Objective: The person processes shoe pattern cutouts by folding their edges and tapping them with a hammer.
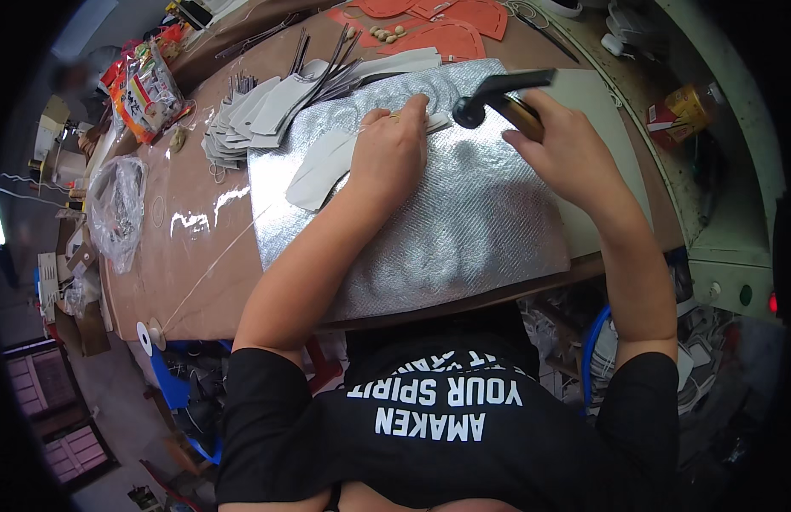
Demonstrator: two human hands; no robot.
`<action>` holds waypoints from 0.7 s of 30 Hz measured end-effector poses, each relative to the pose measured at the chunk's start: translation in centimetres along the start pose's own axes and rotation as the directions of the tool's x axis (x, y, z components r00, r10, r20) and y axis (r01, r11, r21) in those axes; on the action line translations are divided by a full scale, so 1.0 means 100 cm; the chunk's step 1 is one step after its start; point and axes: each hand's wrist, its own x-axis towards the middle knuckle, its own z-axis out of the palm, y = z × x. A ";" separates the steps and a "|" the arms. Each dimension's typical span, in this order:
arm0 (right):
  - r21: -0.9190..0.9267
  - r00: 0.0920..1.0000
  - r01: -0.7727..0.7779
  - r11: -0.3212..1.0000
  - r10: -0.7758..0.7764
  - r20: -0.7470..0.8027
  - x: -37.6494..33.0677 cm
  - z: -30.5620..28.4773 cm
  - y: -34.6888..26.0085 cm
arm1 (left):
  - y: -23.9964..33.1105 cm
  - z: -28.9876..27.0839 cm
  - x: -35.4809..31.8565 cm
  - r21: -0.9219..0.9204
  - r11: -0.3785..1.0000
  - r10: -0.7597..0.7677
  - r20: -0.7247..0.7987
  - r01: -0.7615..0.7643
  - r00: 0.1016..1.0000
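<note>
My right hand (566, 145) is wrapped round the handle of a hammer (512, 83) with a black head and a dark, yellowish handle, raised above a silver textured mat (463, 230). To its left, my left hand (391, 149) is closed over a white cut-out piece (314, 175) lying on the mat; part of that piece is hidden under the fingers. What the fingertips pinch cannot be made out. Just beyond my left hand, a fanned stack of white cut-out pieces (250, 115) with thin dark strips (323, 64) overlaps the mat's far left edge.
Orange cut-out pieces (442, 38) and several small beige lumps (385, 34) lie at the far side. A colourful bag (148, 94) and a clear plastic bag (118, 209) are on the left. A thread spool (152, 335) sits at the near left edge. A yellow-red container (681, 115) stands right.
</note>
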 end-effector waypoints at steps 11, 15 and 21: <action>-0.245 0.986 0.077 0.966 -0.038 0.160 0.036 0.019 -0.006 | 0.004 -0.014 0.000 -0.052 0.996 0.069 -0.093 -0.074 0.993; -0.115 0.990 -0.056 0.992 0.069 0.121 0.017 0.006 -0.006 | 0.007 -0.019 0.008 -0.099 0.988 -0.109 0.122 0.121 0.987; -0.015 0.992 -0.105 0.994 0.106 0.072 -0.006 -0.012 -0.001 | -0.022 -0.043 0.013 -0.756 0.532 -0.373 0.195 0.381 0.907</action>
